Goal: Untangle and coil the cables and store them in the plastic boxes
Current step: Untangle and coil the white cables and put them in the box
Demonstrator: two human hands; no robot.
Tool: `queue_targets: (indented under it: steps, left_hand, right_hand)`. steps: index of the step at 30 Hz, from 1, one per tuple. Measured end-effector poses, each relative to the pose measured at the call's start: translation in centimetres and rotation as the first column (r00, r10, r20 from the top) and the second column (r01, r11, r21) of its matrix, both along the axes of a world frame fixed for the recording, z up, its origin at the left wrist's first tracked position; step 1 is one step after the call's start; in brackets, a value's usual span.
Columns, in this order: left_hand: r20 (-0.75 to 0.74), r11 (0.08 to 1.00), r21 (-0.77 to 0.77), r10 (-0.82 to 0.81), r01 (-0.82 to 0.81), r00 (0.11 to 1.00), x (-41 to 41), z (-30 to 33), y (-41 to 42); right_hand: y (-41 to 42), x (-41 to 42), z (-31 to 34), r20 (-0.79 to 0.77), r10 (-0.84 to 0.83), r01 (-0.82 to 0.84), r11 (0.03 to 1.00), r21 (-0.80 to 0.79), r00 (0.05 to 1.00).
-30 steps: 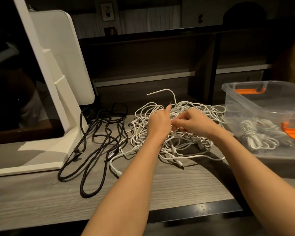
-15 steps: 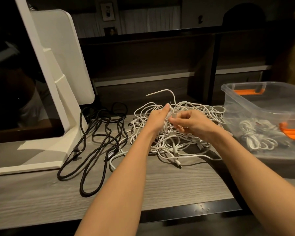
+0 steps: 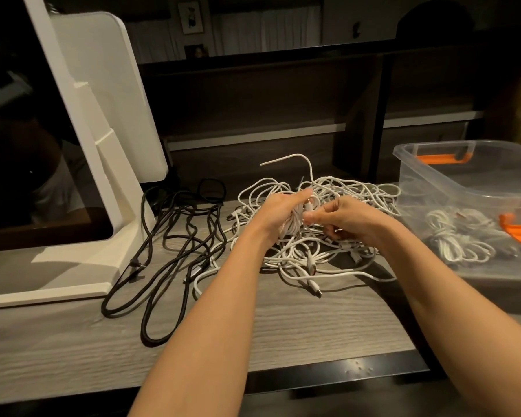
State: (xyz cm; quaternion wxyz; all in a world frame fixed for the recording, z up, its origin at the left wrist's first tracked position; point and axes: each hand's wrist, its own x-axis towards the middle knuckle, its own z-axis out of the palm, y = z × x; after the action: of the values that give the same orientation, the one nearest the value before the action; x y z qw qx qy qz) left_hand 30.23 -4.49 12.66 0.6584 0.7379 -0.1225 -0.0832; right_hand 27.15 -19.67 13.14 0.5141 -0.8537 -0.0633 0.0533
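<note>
Now I'm gripping a white cable bundle [image 3: 294, 219] in my left hand [image 3: 278, 213], over the white tangle [image 3: 322, 230]. My right hand [image 3: 348, 219] is pinching its strand just beside.

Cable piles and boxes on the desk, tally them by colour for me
White cable piles: 2, tangle on desk, coiled bundle in box
Black cable piles: 1
Clear boxes: 1
Total: 4
</note>
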Motion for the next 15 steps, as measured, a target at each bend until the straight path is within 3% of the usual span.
queue_targets:
  steps: [4, 8, 15]
  left_hand:
    - [0.079, 0.999, 0.053, -0.004, 0.000, 0.997, 0.1, -0.1, 0.0]
    - [0.253, 0.988, 0.126, 0.055, -0.090, 0.966, 0.1, -0.4, -0.4]
    - [0.515, 0.949, 0.244, 0.047, -0.199, 0.856, 0.2, -1.1, -1.0]
  right_hand:
    - [0.1, -0.2, -0.3, 0.037, -0.023, 0.021, 0.998, 0.061, 0.999]
    - [0.2, -0.2, -0.4, 0.045, 0.000, -0.007, 0.988, 0.155, 0.999]
    - [0.5, -0.2, -0.4, 0.055, -0.128, 0.120, 0.983, 0.141, 0.990]
